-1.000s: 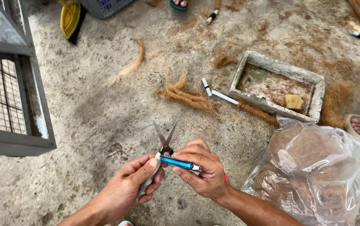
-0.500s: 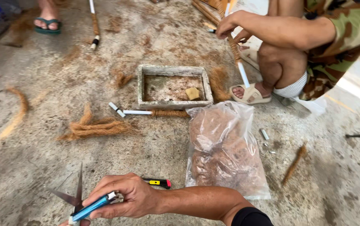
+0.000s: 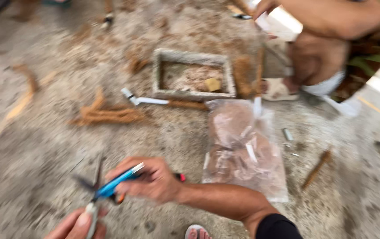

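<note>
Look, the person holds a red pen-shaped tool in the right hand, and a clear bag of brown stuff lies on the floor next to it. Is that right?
Not quite: the head view shows the pen-shaped tool in the right hand is blue, not red. The clear bag of brown stuff does lie on the floor beside it.

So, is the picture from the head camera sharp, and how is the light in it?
Head view: strong motion blur smears the whole frame; the blue-handled tool in the right hand and the left hand have soft edges, and the other person's arm at top right is blurred too. Light is even daylight on the concrete floor, with no hard shadows; only pale glints on the clear plastic bag.
</note>
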